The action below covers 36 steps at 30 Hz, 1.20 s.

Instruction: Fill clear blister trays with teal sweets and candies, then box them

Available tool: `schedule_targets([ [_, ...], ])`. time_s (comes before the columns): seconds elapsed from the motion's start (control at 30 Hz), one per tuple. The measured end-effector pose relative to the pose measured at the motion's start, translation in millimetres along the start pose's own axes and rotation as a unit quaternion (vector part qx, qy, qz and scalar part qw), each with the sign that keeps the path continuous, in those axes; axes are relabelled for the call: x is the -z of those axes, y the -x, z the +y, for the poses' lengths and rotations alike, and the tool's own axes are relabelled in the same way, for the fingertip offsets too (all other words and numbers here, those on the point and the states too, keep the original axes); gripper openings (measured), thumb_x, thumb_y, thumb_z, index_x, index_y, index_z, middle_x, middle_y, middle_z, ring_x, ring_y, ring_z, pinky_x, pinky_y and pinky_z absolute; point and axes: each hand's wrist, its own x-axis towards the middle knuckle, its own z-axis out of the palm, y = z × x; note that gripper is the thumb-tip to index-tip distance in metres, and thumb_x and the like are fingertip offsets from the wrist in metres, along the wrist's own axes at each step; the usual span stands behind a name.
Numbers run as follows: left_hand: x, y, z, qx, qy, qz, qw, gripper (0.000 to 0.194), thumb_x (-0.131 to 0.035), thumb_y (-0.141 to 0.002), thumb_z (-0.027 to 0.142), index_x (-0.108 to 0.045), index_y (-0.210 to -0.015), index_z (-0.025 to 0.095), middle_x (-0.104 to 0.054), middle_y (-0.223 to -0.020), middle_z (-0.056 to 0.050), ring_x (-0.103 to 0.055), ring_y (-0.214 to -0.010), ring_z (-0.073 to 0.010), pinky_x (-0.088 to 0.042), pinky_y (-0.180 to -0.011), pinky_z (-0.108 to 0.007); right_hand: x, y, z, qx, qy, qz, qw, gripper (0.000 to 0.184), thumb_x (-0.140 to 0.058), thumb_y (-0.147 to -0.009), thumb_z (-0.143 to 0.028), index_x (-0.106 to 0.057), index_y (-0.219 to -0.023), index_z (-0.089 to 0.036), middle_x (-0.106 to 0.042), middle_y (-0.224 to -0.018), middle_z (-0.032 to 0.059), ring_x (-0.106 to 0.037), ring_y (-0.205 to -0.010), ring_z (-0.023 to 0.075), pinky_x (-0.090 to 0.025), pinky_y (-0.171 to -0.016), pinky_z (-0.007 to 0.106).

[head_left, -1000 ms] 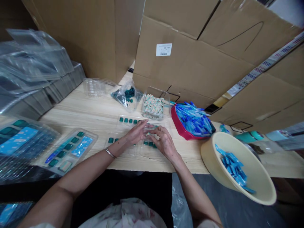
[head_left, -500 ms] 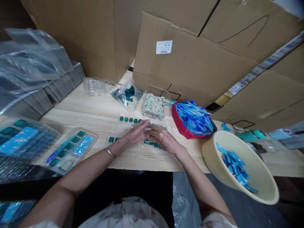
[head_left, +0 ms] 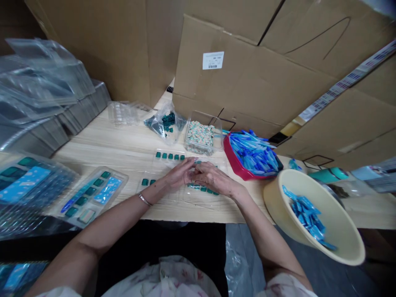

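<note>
My left hand (head_left: 180,173), with a metal bangle (head_left: 144,200) on its wrist, and my right hand (head_left: 210,176) meet above a clear plastic blister tray (head_left: 163,165) on the wooden table. Their fingertips almost touch over the tray. Small teal squares (head_left: 170,156) sit in a row beyond my left hand, and another row (head_left: 204,189) lies just below my right hand. My fingers hide part of the tray, so I cannot tell whether either hand holds a small piece.
A bag of teal pieces (head_left: 165,123), a clear box of patterned pieces (head_left: 201,138) and a red tray of blue pieces (head_left: 232,159) stand beyond my hands. A tilted cream bowl (head_left: 338,218) holds blue pieces at right. Stacked clear trays (head_left: 40,86) and cardboard boxes (head_left: 247,78) crowd the back.
My right hand has turned flatter, its fingers now pointing left toward my left hand, and more of the teal row below it shows. The view has drifted slightly.
</note>
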Motion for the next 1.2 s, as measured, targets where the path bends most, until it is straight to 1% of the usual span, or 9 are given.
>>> schedule_targets([
  [0.07,0.4,-0.4,0.3,-0.009,-0.002,-0.004,1.0,0.024,-0.057,-0.084,0.03,-0.056,-0.106,0.021,-0.06,-0.097,-0.004,-0.061,-0.08,-0.0143,-0.052,-0.066,-0.029,2.1,4.3,0.9,0.0,-0.015,0.017,1.0,0.019,-0.05,-0.09,-0.027,-0.067,-0.092,-0.019,-0.061,-0.094,0.0081,-0.054,-0.095,0.0198,-0.042,-0.082,0.035],
  [0.2,2.9,-1.7,1.0,-0.02,-0.013,0.009,1.0,0.028,-0.056,-0.084,0.034,-0.053,-0.11,0.024,-0.06,-0.102,-0.006,-0.062,-0.083,-0.0161,-0.052,-0.066,-0.03,-0.5,15.0,-0.9,-0.028,-0.038,0.096,0.994,0.027,-0.048,-0.09,-0.03,-0.06,-0.114,-0.022,-0.058,-0.108,0.0097,-0.052,-0.103,0.0198,-0.043,-0.087,0.036],
  [0.27,3.5,-2.0,0.9,-0.027,-0.017,0.013,0.999,0.028,-0.056,-0.084,0.034,-0.053,-0.11,0.024,-0.06,-0.101,-0.005,-0.062,-0.081,-0.0153,-0.051,-0.064,-0.028,-3.2,17.4,-2.4,-0.052,-0.023,0.112,0.992,0.029,-0.048,-0.09,-0.03,-0.058,-0.116,-0.022,-0.059,-0.106,0.0099,-0.053,-0.101,0.0202,-0.043,-0.086,0.036],
  [0.47,1.0,-2.0,0.8,-0.033,-0.021,0.019,0.999,0.029,-0.057,-0.083,0.035,-0.052,-0.11,0.024,-0.058,-0.097,-0.003,-0.06,-0.078,-0.0133,-0.05,-0.061,-0.025,-12.4,5.2,-7.5,-0.077,0.044,0.067,0.994,0.022,-0.049,-0.09,-0.03,-0.066,-0.092,-0.016,-0.06,-0.091,0.01,-0.054,-0.091,0.0214,-0.043,-0.081,0.036],
  [0.53,1.2,-2.2,1.2,-0.033,-0.024,0.032,0.999,0.031,-0.059,-0.082,0.036,-0.052,-0.11,0.025,-0.058,-0.097,-0.003,-0.06,-0.077,-0.0129,-0.049,-0.058,-0.024,-16.3,1.1,-9.1,-0.1,0.058,0.071,0.991,0.023,-0.049,-0.09,-0.03,-0.066,-0.086,-0.015,-0.061,-0.091,0.0109,-0.055,-0.092,0.022,-0.043,-0.081,0.037],
  [0.7,3.1,-3.0,2.8,-0.042,-0.023,0.032,0.998,0.03,-0.059,-0.082,0.036,-0.052,-0.109,0.025,-0.058,-0.097,-0.003,-0.06,-0.08,-0.0136,-0.05,-0.062,-0.026,-20.4,2.7,-11.2,-0.109,0.044,0.113,0.987,0.021,-0.048,-0.09,-0.029,-0.064,-0.092,-0.016,-0.061,-0.097,0.0115,-0.054,-0.095,0.0219,-0.043,-0.082,0.035],
  [0.97,4.5,-3.7,-0.4,-0.042,-0.027,0.031,0.998,0.03,-0.058,-0.082,0.035,-0.052,-0.11,0.024,-0.059,-0.1,-0.005,-0.061,-0.08,-0.0138,-0.05,-0.061,-0.024,-20.8,2.8,-13.1,-0.122,0.013,0.102,0.987,0.02,-0.049,-0.09,-0.028,-0.065,-0.088,-0.015,-0.062,-0.092,0.011,-0.055,-0.092,0.0219,-0.042,-0.079,0.036],
  [1.1,2.3,-2.3,2.8,-0.028,-0.017,0.038,0.999,0.032,-0.059,-0.081,0.036,-0.051,-0.11,0.025,-0.06,-0.102,-0.006,-0.062,-0.086,-0.0181,-0.053,-0.069,-0.035,-13.2,12.4,-8.3,-0.124,-0.056,0.17,0.976,0.021,-0.048,-0.091,-0.028,-0.064,-0.099,-0.018,-0.062,-0.09,0.0086,-0.056,-0.088,0.0194,-0.044,-0.078,0.034],
  [1.2,0.3,-0.9,6.9,-0.012,-0.004,0.025,1.0,0.033,-0.06,-0.081,0.037,-0.05,-0.111,0.026,-0.061,-0.104,-0.007,-0.062,-0.092,-0.022,-0.051,-0.076,-0.048,-2.8,19.2,-3.8,-0.151,-0.083,0.244,0.954,0.02,-0.047,-0.091,-0.027,-0.064,-0.093,-0.018,-0.062,-0.083,0.0073,-0.057,-0.081,0.0187,-0.045,-0.076,0.033],
])
